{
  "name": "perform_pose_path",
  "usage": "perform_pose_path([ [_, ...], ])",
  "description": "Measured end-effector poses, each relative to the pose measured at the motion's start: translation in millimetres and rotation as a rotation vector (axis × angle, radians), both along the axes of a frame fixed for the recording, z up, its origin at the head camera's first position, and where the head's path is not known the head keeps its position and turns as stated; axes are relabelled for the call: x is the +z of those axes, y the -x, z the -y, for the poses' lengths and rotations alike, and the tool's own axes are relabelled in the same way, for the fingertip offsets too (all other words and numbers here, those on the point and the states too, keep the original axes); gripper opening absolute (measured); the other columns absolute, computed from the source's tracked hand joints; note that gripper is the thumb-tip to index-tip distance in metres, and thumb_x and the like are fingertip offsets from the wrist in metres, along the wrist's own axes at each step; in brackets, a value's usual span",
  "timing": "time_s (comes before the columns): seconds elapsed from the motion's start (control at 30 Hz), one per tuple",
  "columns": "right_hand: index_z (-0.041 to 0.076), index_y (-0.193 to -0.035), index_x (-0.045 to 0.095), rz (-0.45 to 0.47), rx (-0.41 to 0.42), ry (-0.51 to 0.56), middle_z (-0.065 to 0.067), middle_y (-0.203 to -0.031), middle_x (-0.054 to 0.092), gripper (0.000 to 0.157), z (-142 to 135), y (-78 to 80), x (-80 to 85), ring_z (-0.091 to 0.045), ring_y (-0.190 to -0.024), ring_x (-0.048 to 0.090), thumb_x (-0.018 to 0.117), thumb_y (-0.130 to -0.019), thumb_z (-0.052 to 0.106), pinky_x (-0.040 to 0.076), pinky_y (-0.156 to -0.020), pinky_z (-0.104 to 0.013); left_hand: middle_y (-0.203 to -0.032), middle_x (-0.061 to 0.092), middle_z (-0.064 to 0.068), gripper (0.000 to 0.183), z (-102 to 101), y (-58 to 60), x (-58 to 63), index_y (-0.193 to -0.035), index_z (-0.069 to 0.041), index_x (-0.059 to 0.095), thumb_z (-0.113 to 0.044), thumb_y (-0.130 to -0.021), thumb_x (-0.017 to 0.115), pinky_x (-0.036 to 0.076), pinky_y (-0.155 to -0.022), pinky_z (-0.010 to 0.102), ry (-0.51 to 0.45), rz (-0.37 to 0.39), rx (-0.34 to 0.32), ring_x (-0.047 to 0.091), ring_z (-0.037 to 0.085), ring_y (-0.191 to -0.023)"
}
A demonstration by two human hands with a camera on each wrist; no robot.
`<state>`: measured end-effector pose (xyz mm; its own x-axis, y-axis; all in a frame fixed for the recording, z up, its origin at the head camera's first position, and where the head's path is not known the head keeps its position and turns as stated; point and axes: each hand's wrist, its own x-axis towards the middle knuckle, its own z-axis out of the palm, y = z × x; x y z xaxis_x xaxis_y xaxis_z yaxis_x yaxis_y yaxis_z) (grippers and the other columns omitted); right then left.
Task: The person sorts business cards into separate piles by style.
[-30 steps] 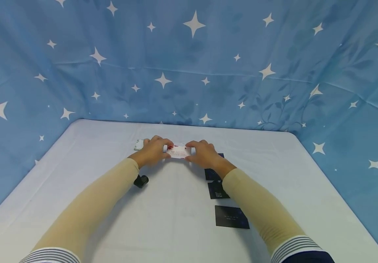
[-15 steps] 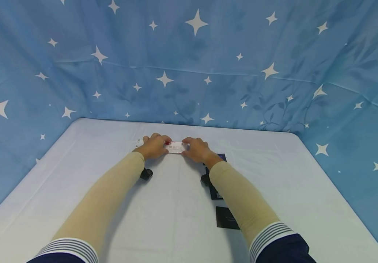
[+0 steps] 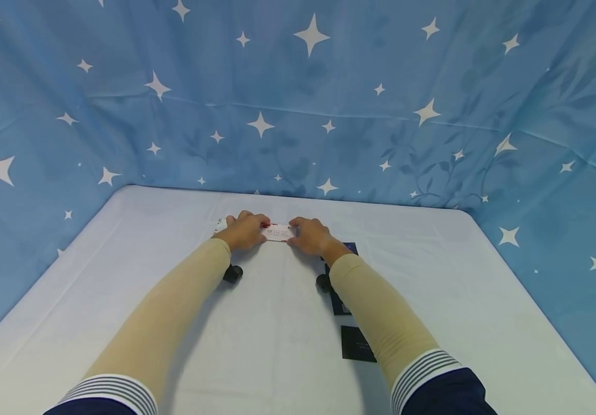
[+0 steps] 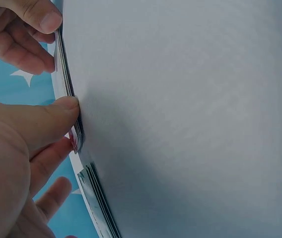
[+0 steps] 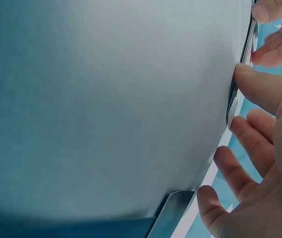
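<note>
No text is legible; print on the white card (image 3: pixel 278 233) and black card (image 3: pixel 356 344) is too small.

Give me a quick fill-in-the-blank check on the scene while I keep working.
1. The left hand and right hand grip opposite ends of one stack of printed ____.
2. The nearest dark card is partly hidden by the ____ forearm.
3. The blue curtain behind the table bears white ____.
4. A separate pale pile lies beside the ____ hand.

Missing words: cards; right; stars; left.
</note>
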<state>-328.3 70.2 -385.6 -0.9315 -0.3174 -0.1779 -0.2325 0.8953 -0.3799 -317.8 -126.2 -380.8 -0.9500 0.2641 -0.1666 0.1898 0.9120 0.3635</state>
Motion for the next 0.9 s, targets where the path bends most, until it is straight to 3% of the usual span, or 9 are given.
perform_pose_path([
  [0.4,0.02,-0.148,0.05,0.029,-0.04,0.036,-0.01,-0.147,0.05,0.059,0.8,1.9,-1.3,-0.032,-0.129,0.045,0.071,-0.095,0.034,0.032,-0.109,-0.054,-0.135,0.057,0.013,0.056,2.1,5.0,-2.0,-0.146,-0.012,0.05,-0.028,-0.096,0.069,0.022,-0.096,0.053,0.016,0.02,0.036,0.036,0.032,-0.128],
  [0.9,0.02,-0.148,0.051,0.042,-0.037,0.057,-0.011,-0.148,0.049,0.061,1.3,2.9,-0.6,-0.033,-0.132,0.043,0.073,-0.093,0.036,0.032,-0.109,-0.054,-0.139,0.054,0.011,0.061,3.7,4.8,-0.4,-0.148,-0.012,0.048,-0.026,-0.093,0.071,0.023,-0.099,0.054,-0.057,0.056,0.066,0.036,0.033,-0.129],
])
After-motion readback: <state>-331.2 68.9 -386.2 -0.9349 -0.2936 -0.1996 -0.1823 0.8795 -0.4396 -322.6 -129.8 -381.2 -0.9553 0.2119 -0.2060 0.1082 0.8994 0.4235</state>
